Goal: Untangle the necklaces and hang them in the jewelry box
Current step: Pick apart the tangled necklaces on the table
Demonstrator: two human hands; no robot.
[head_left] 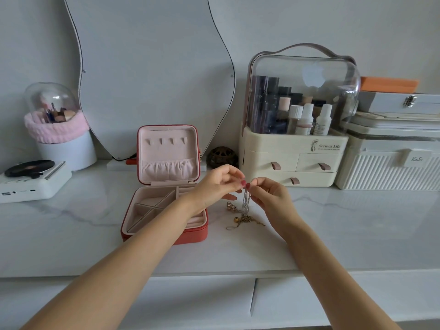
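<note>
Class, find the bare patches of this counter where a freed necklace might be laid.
Bare marble lies between the record player and the jewelry box, and right of the right hand, before the drawer organizer. It is crowded beside the box, where the gold chains lie below both hands.

My jewelry box (166, 236) is coral red outside and pale pink inside. The desk (333, 234) is white marble with faint grey veins. A silver necklace (246, 201) hangs above a gold tangle (242, 219). My nails (243, 182) are dark red. The organizer (292, 158) is cream with dusty pink pulls, and the fluffy band (57, 129) is pink.
</note>
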